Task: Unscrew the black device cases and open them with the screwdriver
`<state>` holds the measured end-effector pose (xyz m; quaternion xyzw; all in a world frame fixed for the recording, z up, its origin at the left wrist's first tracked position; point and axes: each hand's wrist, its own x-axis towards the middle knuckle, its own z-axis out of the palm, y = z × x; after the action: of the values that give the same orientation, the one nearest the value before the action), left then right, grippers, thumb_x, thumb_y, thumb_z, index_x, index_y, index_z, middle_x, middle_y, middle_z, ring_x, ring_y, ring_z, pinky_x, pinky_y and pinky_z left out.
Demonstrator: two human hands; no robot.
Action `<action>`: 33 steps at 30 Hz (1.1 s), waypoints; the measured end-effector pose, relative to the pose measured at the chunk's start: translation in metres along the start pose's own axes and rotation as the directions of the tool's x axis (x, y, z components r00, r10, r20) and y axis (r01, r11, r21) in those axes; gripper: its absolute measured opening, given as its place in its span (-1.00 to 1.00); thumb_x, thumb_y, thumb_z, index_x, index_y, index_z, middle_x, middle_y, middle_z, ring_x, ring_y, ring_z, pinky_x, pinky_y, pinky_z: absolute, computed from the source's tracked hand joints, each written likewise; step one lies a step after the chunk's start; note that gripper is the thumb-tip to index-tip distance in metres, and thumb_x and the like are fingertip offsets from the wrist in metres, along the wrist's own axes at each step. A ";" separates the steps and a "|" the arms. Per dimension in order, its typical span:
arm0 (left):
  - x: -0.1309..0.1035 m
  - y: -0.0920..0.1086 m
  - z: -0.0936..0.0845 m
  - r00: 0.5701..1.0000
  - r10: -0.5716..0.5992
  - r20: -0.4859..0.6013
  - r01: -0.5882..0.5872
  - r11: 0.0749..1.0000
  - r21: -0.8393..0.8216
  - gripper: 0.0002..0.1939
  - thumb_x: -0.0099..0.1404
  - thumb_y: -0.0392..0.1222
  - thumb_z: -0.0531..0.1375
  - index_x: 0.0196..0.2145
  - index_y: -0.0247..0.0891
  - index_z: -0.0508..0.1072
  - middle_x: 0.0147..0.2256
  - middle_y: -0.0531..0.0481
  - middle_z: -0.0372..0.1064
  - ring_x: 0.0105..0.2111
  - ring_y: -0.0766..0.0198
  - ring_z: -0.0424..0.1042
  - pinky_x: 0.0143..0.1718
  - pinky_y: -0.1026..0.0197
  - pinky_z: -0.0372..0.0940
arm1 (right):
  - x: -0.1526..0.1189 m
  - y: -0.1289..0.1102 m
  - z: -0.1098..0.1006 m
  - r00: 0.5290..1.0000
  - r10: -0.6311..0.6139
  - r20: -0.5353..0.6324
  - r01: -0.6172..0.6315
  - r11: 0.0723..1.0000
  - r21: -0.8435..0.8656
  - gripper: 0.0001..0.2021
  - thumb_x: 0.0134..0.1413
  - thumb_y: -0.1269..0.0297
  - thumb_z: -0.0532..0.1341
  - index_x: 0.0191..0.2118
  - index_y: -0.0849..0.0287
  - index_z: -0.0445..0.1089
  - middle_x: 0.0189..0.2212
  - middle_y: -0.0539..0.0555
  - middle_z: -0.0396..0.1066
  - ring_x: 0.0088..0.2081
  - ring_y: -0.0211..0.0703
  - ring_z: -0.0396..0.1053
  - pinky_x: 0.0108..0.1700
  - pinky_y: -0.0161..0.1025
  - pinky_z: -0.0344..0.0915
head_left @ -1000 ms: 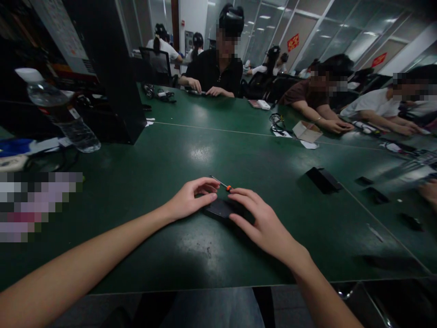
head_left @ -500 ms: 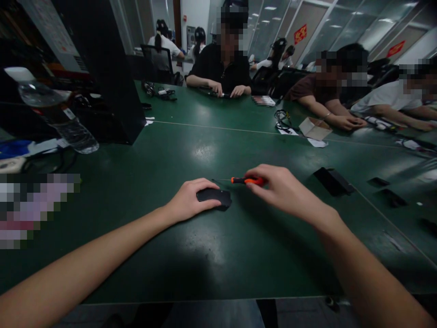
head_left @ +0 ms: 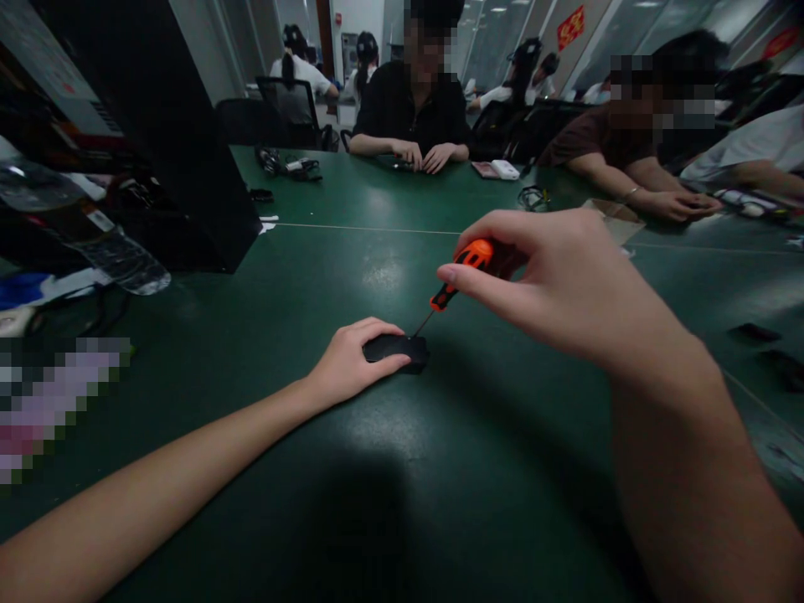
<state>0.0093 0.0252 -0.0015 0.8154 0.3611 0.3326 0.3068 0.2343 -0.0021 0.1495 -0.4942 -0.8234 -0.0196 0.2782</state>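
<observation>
Screwdriver [head_left: 472, 255] pinched in right hand [head_left: 553, 280], left hand [head_left: 350, 358] gripping black casing [head_left: 397, 347]

Free passage over green tabletop [head_left: 270, 310] beyond the left hand [head_left: 342, 360]
Black upright panel [head_left: 169, 142] and plastic bottle [head_left: 94, 226] obstruct the left, right hand [head_left: 553, 276] the right

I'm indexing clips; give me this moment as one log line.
left hand: grips black device; right hand: holds orange-black screwdriver, tip at device; surface: green table
</observation>
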 end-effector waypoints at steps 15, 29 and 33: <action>-0.002 0.002 -0.001 0.999 0.020 0.031 -0.020 1.000 0.000 -0.68 0.30 -0.06 0.33 -0.03 -0.21 0.54 -0.07 -0.08 0.53 -0.06 0.11 0.51 0.04 0.08 0.35 | 0.004 0.006 0.012 0.999 0.009 0.045 -0.011 0.999 0.031 -0.71 0.20 0.00 0.27 -0.31 0.15 0.50 -0.49 0.04 0.45 -0.46 -0.16 0.32 -0.37 -0.21 0.10; -0.007 0.004 -0.005 0.998 0.022 0.052 -0.023 1.000 0.018 -0.69 0.30 -0.09 0.33 -0.03 -0.23 0.53 -0.06 -0.09 0.53 -0.05 0.11 0.50 0.05 0.08 0.34 | 0.000 0.004 0.007 0.999 -0.010 0.051 0.009 1.000 0.026 -0.71 0.21 0.02 0.26 -0.31 0.17 0.50 -0.48 0.04 0.47 -0.47 -0.17 0.34 -0.37 -0.22 0.13; -0.007 0.003 -0.004 0.998 0.029 0.058 -0.031 0.999 0.019 -0.68 0.31 -0.07 0.32 -0.02 -0.21 0.53 -0.05 -0.08 0.52 -0.04 0.11 0.49 0.05 0.08 0.33 | 0.000 0.004 0.008 0.999 -0.010 0.053 0.008 0.999 0.038 -0.72 0.20 0.03 0.27 -0.31 0.17 0.50 -0.48 0.04 0.46 -0.47 -0.16 0.34 -0.37 -0.21 0.12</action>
<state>0.0035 0.0186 0.0012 0.8330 0.3431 0.3098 0.3041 0.2339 0.0025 0.1423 -0.4854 -0.8330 0.0076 0.2653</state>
